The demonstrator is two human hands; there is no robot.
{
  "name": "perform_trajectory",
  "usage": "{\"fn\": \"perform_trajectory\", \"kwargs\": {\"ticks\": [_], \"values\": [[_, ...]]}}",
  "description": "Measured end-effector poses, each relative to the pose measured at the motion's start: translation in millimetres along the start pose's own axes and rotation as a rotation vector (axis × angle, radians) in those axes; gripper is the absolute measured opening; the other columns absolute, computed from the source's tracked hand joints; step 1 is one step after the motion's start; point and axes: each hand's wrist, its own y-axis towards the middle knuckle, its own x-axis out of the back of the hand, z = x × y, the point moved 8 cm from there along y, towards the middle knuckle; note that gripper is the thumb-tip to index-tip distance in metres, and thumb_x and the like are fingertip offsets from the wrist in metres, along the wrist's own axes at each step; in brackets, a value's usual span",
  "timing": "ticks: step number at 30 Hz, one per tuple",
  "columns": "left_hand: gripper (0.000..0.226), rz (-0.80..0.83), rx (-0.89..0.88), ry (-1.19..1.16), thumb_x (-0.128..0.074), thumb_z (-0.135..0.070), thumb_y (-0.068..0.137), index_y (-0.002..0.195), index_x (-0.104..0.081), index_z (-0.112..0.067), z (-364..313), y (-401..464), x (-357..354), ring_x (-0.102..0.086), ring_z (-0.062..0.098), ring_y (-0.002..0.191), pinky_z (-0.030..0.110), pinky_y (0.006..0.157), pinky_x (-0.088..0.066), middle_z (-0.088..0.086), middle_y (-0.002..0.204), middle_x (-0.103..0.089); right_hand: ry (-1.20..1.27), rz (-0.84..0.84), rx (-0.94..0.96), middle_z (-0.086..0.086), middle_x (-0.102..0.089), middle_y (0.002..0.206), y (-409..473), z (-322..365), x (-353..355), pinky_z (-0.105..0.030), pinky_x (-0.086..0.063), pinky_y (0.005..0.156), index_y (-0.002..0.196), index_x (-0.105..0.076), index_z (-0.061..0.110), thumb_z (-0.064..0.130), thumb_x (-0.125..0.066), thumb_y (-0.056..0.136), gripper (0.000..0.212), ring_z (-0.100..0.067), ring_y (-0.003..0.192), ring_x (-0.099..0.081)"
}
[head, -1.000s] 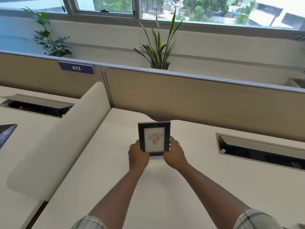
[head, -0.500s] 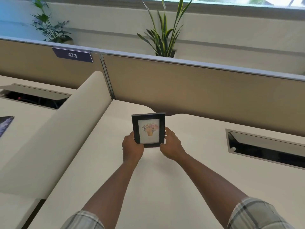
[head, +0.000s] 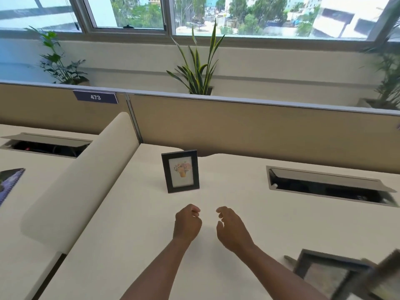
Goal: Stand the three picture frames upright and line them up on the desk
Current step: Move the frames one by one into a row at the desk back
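A small black picture frame (head: 180, 171) with a flower print stands upright on the cream desk (head: 134, 230), near the back partition. My left hand (head: 187, 221) hovers in front of it with fingers curled, holding nothing. My right hand (head: 232, 228) is beside it, fingers loosely apart, empty. Both hands are well clear of the standing frame. At the lower right a second frame (head: 324, 271) lies flat on the desk, and a third, blurred frame (head: 376, 280) overlaps it at the image corner.
A tan partition (head: 259, 124) runs along the back of the desk. An open cable hatch (head: 329, 186) sits at the right. A rounded cream divider (head: 82, 178) borders the left side, with another desk and a spiral notebook (head: 9, 185) beyond.
Both hands have let go of the black frame and drawn back toward me. The frame now stands on its own. The view tilted up and back, revealing two frames at lower right.
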Motion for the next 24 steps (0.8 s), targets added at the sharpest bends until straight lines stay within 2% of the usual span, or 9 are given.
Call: {"fn": "perform_trajectory", "kwargs": {"ticks": [4,7,11,13,15,18,20,22,24], "values": [[0.039,0.198,-0.107,0.022,-0.045,0.001,0.071,0.094,-0.067,-0.023,-12.5,-55.0,-61.0,-0.064,0.01,0.09,0.012,0.071,-0.046,-0.004,0.092,-0.068,-0.047,-0.009,0.022,0.001,-0.06,0.119,-80.5,-41.8,3.2,-0.016,-0.038,0.088,0.124,-0.052,0.019,0.011,-0.041,0.094,0.034,-0.009,0.107,-0.055],[0.045,0.396,-0.228,0.056,-0.057,-0.008,0.071,0.11,-0.062,-0.03,-23.2,-98.1,-108.9,-0.066,0.011,0.089,0.016,0.075,-0.052,-0.003,0.099,-0.068,-0.094,0.017,0.015,-0.001,-0.061,0.12,-132.4,-74.6,8.0,-0.021,-0.041,0.09,0.124,-0.054,0.016,0.013,-0.041,0.095,0.032,-0.014,0.111,-0.054],[0.061,0.572,-0.298,0.074,-0.072,-0.029,0.071,0.126,-0.05,-0.046,-36.2,-142.8,-165.7,-0.064,0.01,0.098,0.021,0.084,-0.053,-0.004,0.109,-0.065,-0.073,-0.022,-0.119,-0.003,-0.063,0.115,-184.6,-126.9,31.9,-0.028,-0.049,0.083,0.118,-0.057,0.017,0.013,-0.045,0.095,0.026,-0.016,0.1,-0.058],[0.063,0.587,-0.303,0.049,-0.074,-0.036,0.071,0.128,-0.048,-0.047,-44.4,-158.1,-191.1,-0.064,0.01,0.1,0.024,0.085,-0.052,-0.004,0.11,-0.065,-0.073,-0.058,-0.18,-0.002,-0.064,0.114,-205.4,-153.3,48.0,-0.025,-0.05,0.084,0.116,-0.058,0.019,0.013,-0.047,0.095,0.025,-0.016,0.098,-0.06],[0.06,0.572,-0.292,0.006,-0.074,-0.04,0.071,0.126,-0.051,-0.043,-51.5,-167.3,-209.1,-0.064,0.008,0.1,0.018,0.078,-0.051,-0.008,0.108,-0.066,-0.072,-0.095,-0.231,0.0,-0.064,0.115,-221.1,-175.1,62.6,-0.026,-0.05,0.086,0.116,-0.059,0.018,0.014,-0.047,0.095,0.025,-0.018,0.1,-0.061],[0.041,0.481,-0.271,-0.043,-0.069,-0.025,0.081,0.119,-0.057,-0.03,-57.7,-172.8,-230.0,-0.065,0.012,0.101,0.01,0.066,-0.05,-0.011,0.106,-0.066,-0.052,-0.162,-0.304,-0.003,-0.066,0.099,-237.5,-202.6,89.5,-0.03,-0.051,0.075,0.098,-0.061,0.016,0.013,-0.048,0.092,0.015,-0.022,0.089,-0.062],[0.035,0.418,-0.244,-0.067,-0.06,-0.014,0.086,0.119,-0.056,-0.023,-59.5,-175.2,-242.0,-0.063,0.013,0.104,0.008,0.065,-0.051,-0.009,0.108,-0.064,-0.01,-0.23,-0.348,0.0,-0.062,0.085,-244.0,-221.0,108.9,-0.029,-0.046,0.065,0.085,-0.055,0.018,0.018,-0.053,0.09,0.005,-0.021,0.079,-0.06],[0.034,0.376,-0.211,-0.064,-0.054,-0.009,0.086,0.118,-0.054,-0.021,-58.1,-174.8,-245.5,-0.061,0.01,0.102,0.009,0.064,-0.05,-0.007,0.109,-0.063,0.028,-0.315,-0.389,0.002,-0.059,0.085,-244.8,-230.1,121.3,-0.028,-0.043,0.063,0.092,-0.052,0.016,0.026,-0.06,0.09,0.013,-0.018,0.077,-0.058],[0.032,0.35,-0.188,-0.067,-0.053,-0.007,0.086,0.115,-0.054,-0.02,-57.6,-174.7,-248.7,-0.06,0.009,0.099,0.007,0.057,-0.05,-0.007,0.108,-0.062,0.07,-0.377,-0.419,0.0,-0.056,0.096,-243.4,-235.2,128.0,-0.029,-0.045,0.067,0.107,-0.048,0.013,0.03,-0.064,0.09,0.028,-0.018,0.084,-0.056]]}}
